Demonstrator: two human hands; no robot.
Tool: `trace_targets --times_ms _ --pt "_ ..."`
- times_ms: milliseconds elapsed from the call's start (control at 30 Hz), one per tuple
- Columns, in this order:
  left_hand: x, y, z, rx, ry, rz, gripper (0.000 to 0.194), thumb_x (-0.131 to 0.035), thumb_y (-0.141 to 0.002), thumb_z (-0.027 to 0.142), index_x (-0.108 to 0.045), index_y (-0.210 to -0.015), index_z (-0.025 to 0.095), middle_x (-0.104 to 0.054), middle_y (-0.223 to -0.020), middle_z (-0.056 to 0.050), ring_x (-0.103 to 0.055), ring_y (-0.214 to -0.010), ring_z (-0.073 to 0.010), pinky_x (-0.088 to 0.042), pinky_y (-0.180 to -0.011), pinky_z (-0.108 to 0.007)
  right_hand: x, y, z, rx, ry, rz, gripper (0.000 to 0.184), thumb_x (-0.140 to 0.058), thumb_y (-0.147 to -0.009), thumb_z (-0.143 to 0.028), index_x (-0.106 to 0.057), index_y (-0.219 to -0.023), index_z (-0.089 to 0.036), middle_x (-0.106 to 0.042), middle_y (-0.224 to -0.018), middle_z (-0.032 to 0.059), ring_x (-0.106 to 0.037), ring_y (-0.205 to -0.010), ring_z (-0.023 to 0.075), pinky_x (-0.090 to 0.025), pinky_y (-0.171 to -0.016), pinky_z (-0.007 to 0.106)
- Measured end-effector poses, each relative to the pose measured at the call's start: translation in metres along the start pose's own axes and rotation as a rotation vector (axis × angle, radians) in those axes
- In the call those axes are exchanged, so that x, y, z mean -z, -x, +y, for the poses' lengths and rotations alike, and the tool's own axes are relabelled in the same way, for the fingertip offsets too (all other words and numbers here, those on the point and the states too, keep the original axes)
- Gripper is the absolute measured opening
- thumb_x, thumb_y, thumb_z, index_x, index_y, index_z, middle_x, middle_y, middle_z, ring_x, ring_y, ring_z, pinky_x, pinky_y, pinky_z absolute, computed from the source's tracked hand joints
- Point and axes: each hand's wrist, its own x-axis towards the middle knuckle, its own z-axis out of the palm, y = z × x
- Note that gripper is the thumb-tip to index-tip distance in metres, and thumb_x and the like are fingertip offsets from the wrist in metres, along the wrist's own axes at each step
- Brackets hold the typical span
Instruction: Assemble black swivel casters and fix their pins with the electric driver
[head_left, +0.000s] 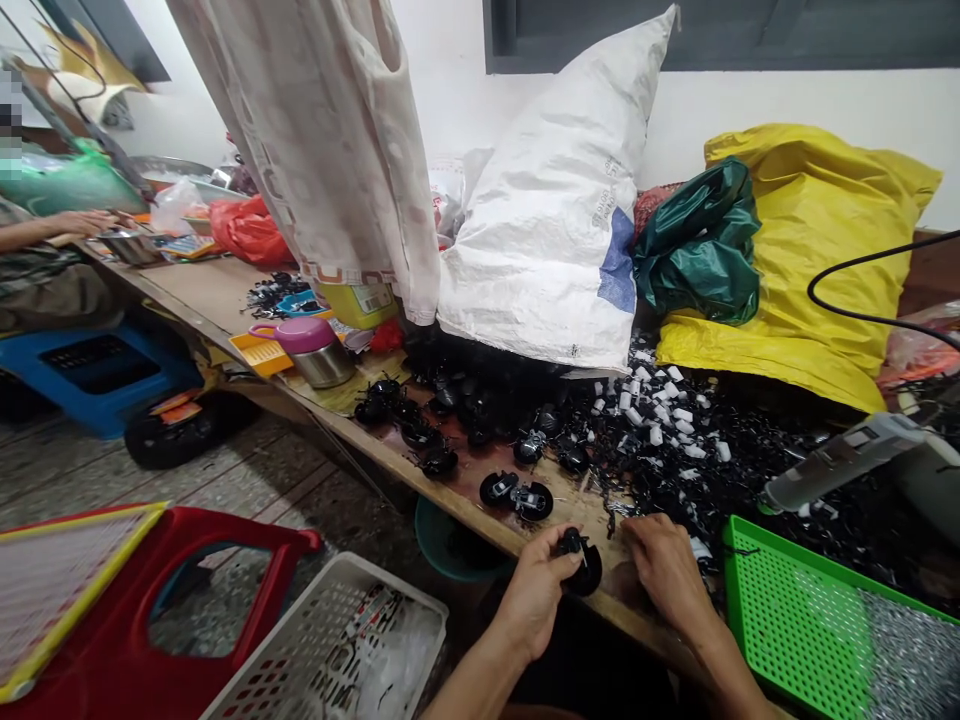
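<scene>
My left hand (pixel 541 588) grips a black round plastic part (pixel 584 563) just over the table's front edge, thumb on top. To its right, my right hand (pixel 667 562) rests at the table with fingers curled down; whatever its fingertips hold is hidden. Beyond my right hand spreads a heap of small black parts (pixel 660 480), with small white pieces (pixel 664 405) scattered on it. A black and silver assembled piece (pixel 517 495) with round ends lies beyond my left hand. Several black rounded assemblies (pixel 420 425) sit farther left on the tabletop.
A green perforated tray (pixel 795 620) with small silvery bits stands at right. White (pixel 540 220) and yellow sacks (pixel 810 270) stand behind. A purple-lidded cup (pixel 319 350) sits left. Below are a white basket (pixel 435 610), teal basin (pixel 450 545) and red stool (pixel 217 530). Another person's hand (pixel 86 222) shows far left.
</scene>
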Motion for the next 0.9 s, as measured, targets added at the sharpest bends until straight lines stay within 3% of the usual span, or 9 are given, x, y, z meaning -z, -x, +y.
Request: trace_targets --times_ms 167,267,467,600,700,800,900 --pt "-0.005 0.000 0.000 -0.011 0.014 0.024 0.027 -0.063 -0.053 0.011 -0.062 -0.080 0.015 -0.058 -0.071 0.000 -0.048 -0.066 -0.0108 -0.036 -0.062 -0.022 -0.009 -0.009 -0.019 -0.087 0.225 0.091 0.024 -0.040 -0.084 -0.030 -0.059 -0.075 -0.017 -0.062 -0.076 0.0075 -0.051 -0.077 0.0238 -0.028 -0.064 0.032" --pt "-0.009 0.001 0.000 -0.031 -0.003 0.038 0.024 -0.062 -0.053 0.010 -0.062 -0.077 0.015 -0.057 -0.068 0.001 -0.048 -0.064 -0.0102 -0.035 -0.061 -0.022 -0.018 -0.012 -0.027 -0.093 0.329 0.132 0.023 -0.040 -0.084 -0.027 -0.059 -0.076 -0.015 -0.062 -0.074 0.0101 -0.052 -0.075 0.0254 -0.028 -0.062 0.033" --pt "-0.006 -0.003 -0.001 -0.035 0.015 0.055 0.032 -0.061 -0.053 0.007 -0.063 -0.084 0.015 -0.059 -0.073 -0.001 -0.050 -0.068 -0.0113 -0.037 -0.064 -0.022 -0.016 -0.005 -0.003 -0.004 0.307 0.123 0.018 -0.042 -0.082 -0.019 -0.056 -0.070 -0.016 -0.062 -0.070 0.0078 -0.055 -0.070 0.0231 -0.031 -0.060 0.031" --pt "-0.008 -0.008 -0.003 -0.063 0.060 0.039 0.036 -0.065 -0.048 0.004 -0.064 -0.081 0.016 -0.061 -0.074 -0.002 -0.053 -0.071 -0.0128 -0.038 -0.066 -0.022 -0.001 -0.001 0.025 -0.148 0.171 0.199 0.011 -0.044 -0.080 -0.021 -0.054 -0.079 -0.017 -0.060 -0.065 0.0028 -0.056 -0.060 0.0183 -0.034 -0.053 0.027" --pt "-0.014 -0.008 -0.002 -0.011 0.065 -0.019 0.030 -0.069 -0.048 0.008 -0.065 -0.077 0.015 -0.062 -0.072 -0.002 -0.052 -0.065 -0.0113 -0.038 -0.063 -0.022 0.005 0.003 0.033 -0.131 -0.020 0.334 0.018 -0.043 -0.079 -0.023 -0.055 -0.091 -0.018 -0.061 -0.074 0.0032 -0.057 -0.063 0.0165 -0.039 -0.056 0.025" --pt "-0.020 -0.006 -0.002 0.012 0.067 -0.048 0.028 -0.070 -0.049 0.011 -0.067 -0.077 0.014 -0.063 -0.071 -0.002 -0.052 -0.063 -0.0109 -0.038 -0.063 -0.022 0.004 0.009 0.022 -0.073 -0.295 0.411 0.021 -0.043 -0.079 -0.027 -0.058 -0.090 -0.018 -0.062 -0.081 0.0057 -0.058 -0.071 0.0167 -0.043 -0.064 0.026" --pt "-0.022 -0.005 -0.003 -0.013 0.058 -0.077 0.028 -0.069 -0.050 0.010 -0.067 -0.077 0.014 -0.064 -0.072 -0.003 -0.053 -0.066 -0.0125 -0.038 -0.066 -0.024 0.001 0.015 -0.001 -0.067 -0.642 0.299 0.022 -0.048 -0.077 -0.031 -0.059 -0.091 -0.018 -0.061 -0.071 0.0029 -0.055 -0.060 0.0146 -0.044 -0.056 0.024"
